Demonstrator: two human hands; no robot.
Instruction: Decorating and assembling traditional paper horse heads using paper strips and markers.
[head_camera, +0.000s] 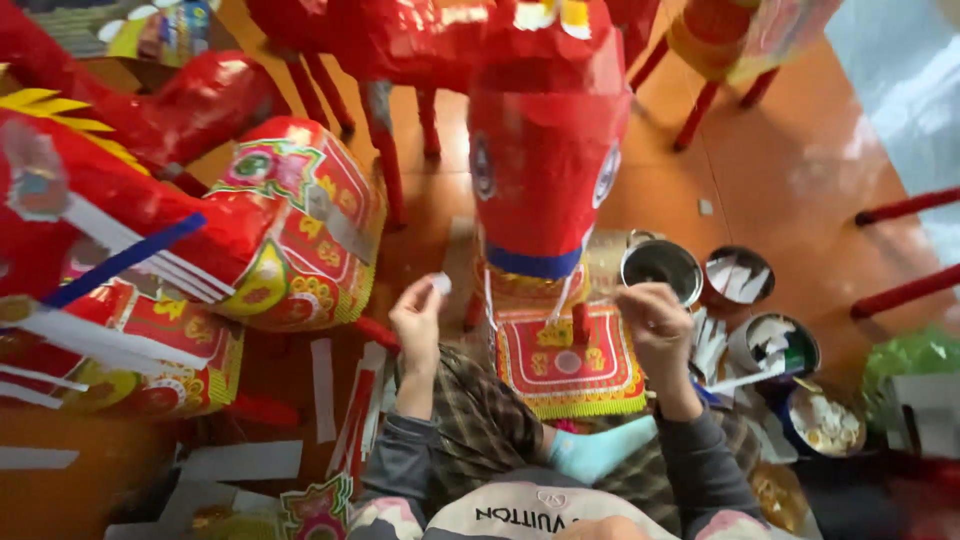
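Note:
A red paper horse (545, 150) stands in front of me, its long head pointing down toward my lap, with a blue band at the muzzle and a red and yellow bib (568, 362) hanging below. My left hand (418, 320) is raised left of the muzzle and pinches a small white paper scrap (441, 283). On the other side of the bib my right hand (655, 325) has its fingers curled near a thin white strip; whether it grips the strip is unclear.
A second red paper figure (270, 230) with patterned panels lies at the left. Round tins (662, 268) and pots of white paper pieces (775, 345) stand at the right. White strips (322, 388) litter the orange floor. Red stick legs (905, 208) cross the right side.

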